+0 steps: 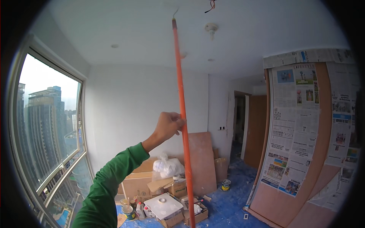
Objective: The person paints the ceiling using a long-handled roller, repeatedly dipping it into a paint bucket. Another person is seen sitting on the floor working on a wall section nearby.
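Far out to the left of the raised hand a large window (45, 125) fills the wall, with high-rise towers behind the glass. The left hand (169, 124) comes up on a green sleeve (110, 182) from the lower edge, its fingers (178, 122) curled shut around an orange pole (182, 114) at about mid-height. The right hand is out of view.

The pole stands nearly upright, touching the hand on its right side. Above the hand it rises to the white ceiling (133, 34), where a thin metal hook (175, 13) at its tip reaches the surface. Below the hand it runs down past the lower edge of the picture.

Under the hand, down on the floor, cardboard boxes (152, 182) lie stacked, with a white plastic bag (168, 167) on top and small paint tins (128, 212) near them. Just right of the pole, below hand level, a plywood board (201, 163) leans on the wall, and a further tin (226, 185) stands on the blue floor covering (232, 209).

Above and right of the hand, a ceiling fitting (211, 27) and loose wires (211, 5) hang. Well to the right, a wooden panel covered in newspaper sheets (292, 129) stands upright.
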The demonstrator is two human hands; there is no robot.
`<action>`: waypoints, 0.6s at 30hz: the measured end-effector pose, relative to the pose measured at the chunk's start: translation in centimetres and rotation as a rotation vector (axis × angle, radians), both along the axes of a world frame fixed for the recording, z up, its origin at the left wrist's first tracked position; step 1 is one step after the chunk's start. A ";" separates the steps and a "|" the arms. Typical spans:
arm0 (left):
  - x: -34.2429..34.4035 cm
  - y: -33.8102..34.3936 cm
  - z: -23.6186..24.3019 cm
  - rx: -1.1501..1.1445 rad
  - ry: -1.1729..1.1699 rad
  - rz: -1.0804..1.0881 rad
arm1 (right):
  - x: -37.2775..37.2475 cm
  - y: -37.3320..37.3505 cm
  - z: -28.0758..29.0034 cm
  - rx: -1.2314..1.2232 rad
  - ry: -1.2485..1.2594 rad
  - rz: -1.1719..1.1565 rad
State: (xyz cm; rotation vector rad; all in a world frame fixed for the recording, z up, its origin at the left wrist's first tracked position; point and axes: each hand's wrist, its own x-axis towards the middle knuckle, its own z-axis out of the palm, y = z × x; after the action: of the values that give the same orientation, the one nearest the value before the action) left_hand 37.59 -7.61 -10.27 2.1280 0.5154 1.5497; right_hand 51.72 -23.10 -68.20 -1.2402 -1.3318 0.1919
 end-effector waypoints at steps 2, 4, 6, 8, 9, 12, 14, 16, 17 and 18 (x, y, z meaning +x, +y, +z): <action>0.0 1.4 0.5 -0.010 -0.013 0.017 | -0.7 0.8 0.5 0.042 -0.019 -0.001; -0.5 3.1 1.2 -0.027 -0.017 0.054 | -1.5 1.7 1.8 0.095 -0.006 0.026; -0.9 4.7 1.7 -0.066 -0.005 0.094 | -2.2 2.7 3.1 0.139 0.043 0.051; -1.3 6.4 2.1 -0.084 -0.007 0.122 | -3.0 3.2 5.1 0.102 0.224 0.120; -1.6 7.3 2.3 -0.083 -0.015 0.136 | -3.4 3.2 6.5 0.040 0.381 0.182; -2.3 9.7 2.8 -0.089 -0.029 0.149 | -4.0 4.7 9.0 0.054 0.360 0.139; -2.1 11.2 3.1 -0.107 -0.029 0.151 | -3.8 7.1 8.3 0.099 0.268 0.083; -2.0 12.6 3.1 -0.135 -0.027 0.165 | -3.8 9.7 6.8 0.111 0.260 0.086; -2.1 13.1 3.1 -0.156 -0.021 0.162 | -3.9 10.4 6.5 0.155 0.195 0.062; -2.4 13.8 3.0 -0.178 -0.016 0.160 | -4.0 10.9 7.5 0.197 0.131 0.041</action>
State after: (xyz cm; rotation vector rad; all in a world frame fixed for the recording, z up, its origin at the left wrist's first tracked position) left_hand 35.23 6.22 -7.28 1.9788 0.8041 1.5413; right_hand 47.70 -12.20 -60.73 -1.0185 -1.2324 0.1631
